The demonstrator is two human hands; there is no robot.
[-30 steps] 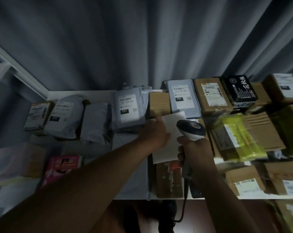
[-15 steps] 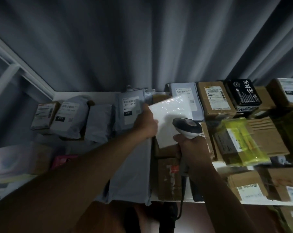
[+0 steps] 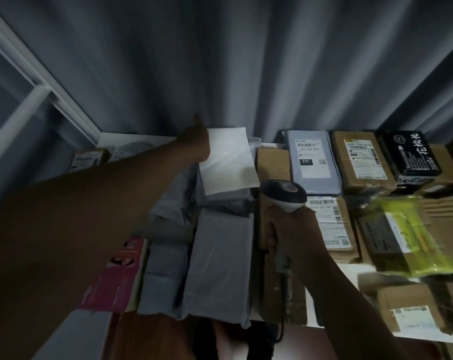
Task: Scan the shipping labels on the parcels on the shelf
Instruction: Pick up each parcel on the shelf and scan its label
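- Head view: the left hand (image 3: 197, 141) grips the edge of a white packet (image 3: 226, 162), thumb raised, holding it above the grey bags at the back of the shelf (image 3: 350, 271).
- The right hand (image 3: 289, 229) is curled round the handle of a scanner (image 3: 285, 194), just below the packet.
- A grey parcel (image 3: 312, 162) with a barcode label (image 3: 311, 158) lies to the right, beside brown boxes (image 3: 360, 162).

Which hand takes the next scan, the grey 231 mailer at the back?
Right, likely. The right hand already grips the scanner, close below the grey mailer. The left hand is busy holding a white packet.
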